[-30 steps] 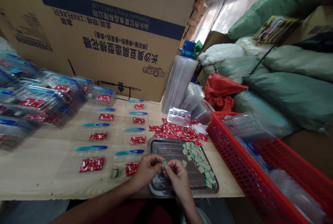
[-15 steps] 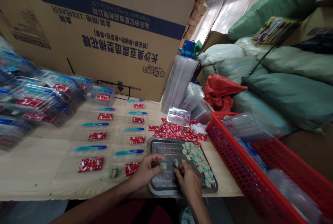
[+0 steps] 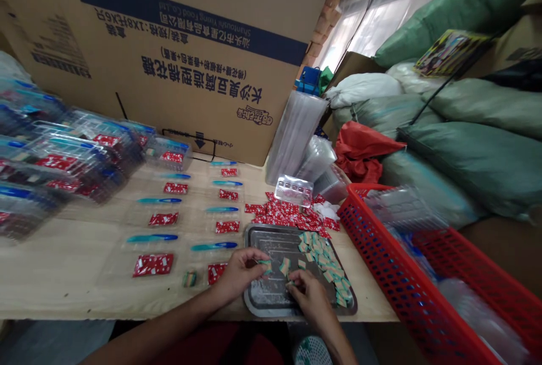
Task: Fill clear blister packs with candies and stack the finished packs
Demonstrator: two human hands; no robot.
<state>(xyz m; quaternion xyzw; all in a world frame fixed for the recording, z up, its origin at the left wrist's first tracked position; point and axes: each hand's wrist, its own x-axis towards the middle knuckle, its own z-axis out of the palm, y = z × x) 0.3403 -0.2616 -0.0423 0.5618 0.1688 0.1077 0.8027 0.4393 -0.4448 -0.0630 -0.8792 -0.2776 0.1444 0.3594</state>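
My left hand (image 3: 242,276) is over the left part of a grey metal tray (image 3: 265,309), its thumb and fingers pinching a small green-and-tan block (image 3: 266,266). Low over the tray's middle, my right hand (image 3: 311,295) is closed, with a bit of another block (image 3: 290,283) showing at its fingertips. Just beyond those fingers lies a loose block (image 3: 285,266), with a second one near it. Many more blocks are heaped along the tray's right side. Left of the tray, clear plastic trays hold blue pens (image 3: 214,246) and red packets (image 3: 153,265); a block stack (image 3: 189,279) sits in one.
Loose red packets (image 3: 279,213) lie behind the tray under a clear moulded tray (image 3: 293,191). A red plastic basket (image 3: 381,246) stands at the right. Filled clear boxes (image 3: 63,156) are stacked at the left, and a large carton (image 3: 190,105) rises behind.
My right hand has drawn back slightly toward me, leaving one block lying in the tray's middle. My left hand stays near the same spot with its block. The view has shifted a little.
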